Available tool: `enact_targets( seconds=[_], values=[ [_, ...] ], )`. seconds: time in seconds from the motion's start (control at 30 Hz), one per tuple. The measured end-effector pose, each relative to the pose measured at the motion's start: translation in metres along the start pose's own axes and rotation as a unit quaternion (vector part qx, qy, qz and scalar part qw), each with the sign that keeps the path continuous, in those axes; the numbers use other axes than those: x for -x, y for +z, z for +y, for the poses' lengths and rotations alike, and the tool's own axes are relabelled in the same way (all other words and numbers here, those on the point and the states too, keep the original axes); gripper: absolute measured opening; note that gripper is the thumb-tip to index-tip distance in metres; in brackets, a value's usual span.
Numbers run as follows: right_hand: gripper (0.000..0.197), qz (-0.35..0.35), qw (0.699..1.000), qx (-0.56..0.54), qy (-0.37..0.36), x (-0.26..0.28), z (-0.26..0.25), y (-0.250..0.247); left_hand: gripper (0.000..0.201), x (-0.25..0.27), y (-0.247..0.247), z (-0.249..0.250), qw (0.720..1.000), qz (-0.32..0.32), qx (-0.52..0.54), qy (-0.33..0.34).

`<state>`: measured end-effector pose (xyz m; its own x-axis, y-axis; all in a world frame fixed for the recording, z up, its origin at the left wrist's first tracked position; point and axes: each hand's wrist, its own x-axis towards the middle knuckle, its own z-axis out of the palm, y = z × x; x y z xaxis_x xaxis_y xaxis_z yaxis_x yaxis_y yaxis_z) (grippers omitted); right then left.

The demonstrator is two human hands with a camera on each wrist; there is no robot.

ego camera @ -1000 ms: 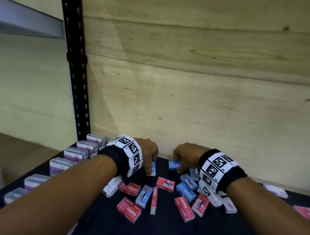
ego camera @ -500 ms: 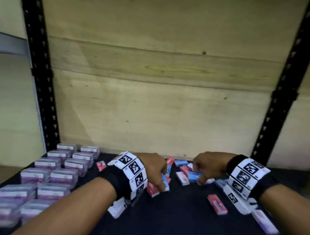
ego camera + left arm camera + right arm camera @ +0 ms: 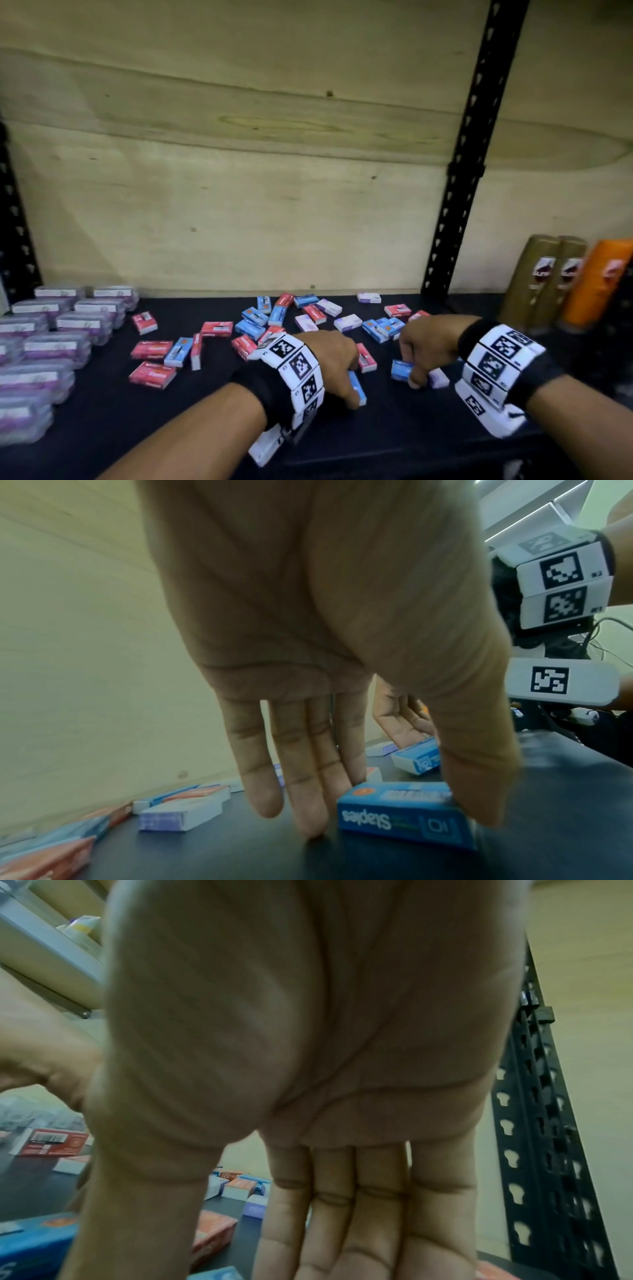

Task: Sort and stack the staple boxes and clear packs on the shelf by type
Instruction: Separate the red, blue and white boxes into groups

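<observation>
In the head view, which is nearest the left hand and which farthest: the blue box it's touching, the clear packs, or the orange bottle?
1. Blue staple box: at the left hand's fingertips.
2. Clear packs: stacked far left on the shelf.
3. Orange bottle: far right, past the black upright.

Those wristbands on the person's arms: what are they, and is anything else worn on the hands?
The left hand and right hand are bare, with no gloves or sleeves. Each wrist has a black fabric band under a ring of white blocks printed with black square code patterns. The right wristband looks the same. In the left wrist view, thin dark cables run beside the right wrist's blocks.
</observation>
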<state>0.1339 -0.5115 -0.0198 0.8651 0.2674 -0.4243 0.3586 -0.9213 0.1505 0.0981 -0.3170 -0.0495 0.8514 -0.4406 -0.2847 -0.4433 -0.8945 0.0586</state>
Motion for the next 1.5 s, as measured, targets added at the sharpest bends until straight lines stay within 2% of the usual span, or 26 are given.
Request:
enact_targets(
  seconds=[0.23, 0.37, 0.53, 0.7, 0.83, 0.9, 1.03, 1.23, 1.4, 1.5],
  values=[
    [0.035, -0.011, 1.000, -0.013, -0.017, 0.002, -0.006, 0.007, 0.065, 0.008, -0.002, -0.001, 0.999, 0.005, 0.035, 0.027],
    [0.036, 0.018, 0.999, -0.045, -0.010, 0.000, -0.007, -0.006, 0.069, 0.021, -0.006, -0.018, 0.999, 0.006, 0.047, 0.007],
    [0.034, 0.061, 0.994, -0.066, -0.063, -0.009, -0.036, -0.037, 0.055, 0.055, -0.015, -0.064, 0.995, 0.048, 0.063, -0.053],
    [0.034, 0.089, 0.985, -0.069, -0.129, -0.030, -0.091, -0.060, 0.047, 0.102, -0.019, -0.120, 0.984, 0.098, 0.035, -0.146],
    [0.027, 0.101, 0.978, -0.056, -0.176, -0.052, -0.135, -0.074, 0.031, 0.134, -0.013, -0.156, 0.969, 0.113, 0.026, -0.217],
    [0.026, 0.106, 0.976, -0.041, -0.185, -0.062, -0.150, -0.079, 0.028, 0.143, -0.008, -0.169, 0.965, 0.106, 0.033, -0.240],
    [0.032, 0.105, 0.975, -0.019, -0.196, -0.078, -0.171, -0.086, 0.036, 0.146, 0.001, -0.182, 0.966, 0.067, 0.025, -0.248],
    [0.052, 0.045, 0.975, 0.020, -0.219, -0.093, -0.188, -0.099, 0.045, 0.137, -0.002, -0.193, 0.970, 0.029, 0.042, -0.237],
    [0.062, 0.009, 0.966, 0.090, -0.241, -0.105, -0.198, -0.105, 0.057, 0.121, -0.007, -0.200, 0.973, -0.015, 0.035, -0.227],
    [0.065, -0.014, 0.962, 0.108, -0.250, -0.113, -0.203, -0.107, 0.057, 0.112, -0.008, -0.204, 0.976, -0.031, 0.029, -0.216]
  ],
)
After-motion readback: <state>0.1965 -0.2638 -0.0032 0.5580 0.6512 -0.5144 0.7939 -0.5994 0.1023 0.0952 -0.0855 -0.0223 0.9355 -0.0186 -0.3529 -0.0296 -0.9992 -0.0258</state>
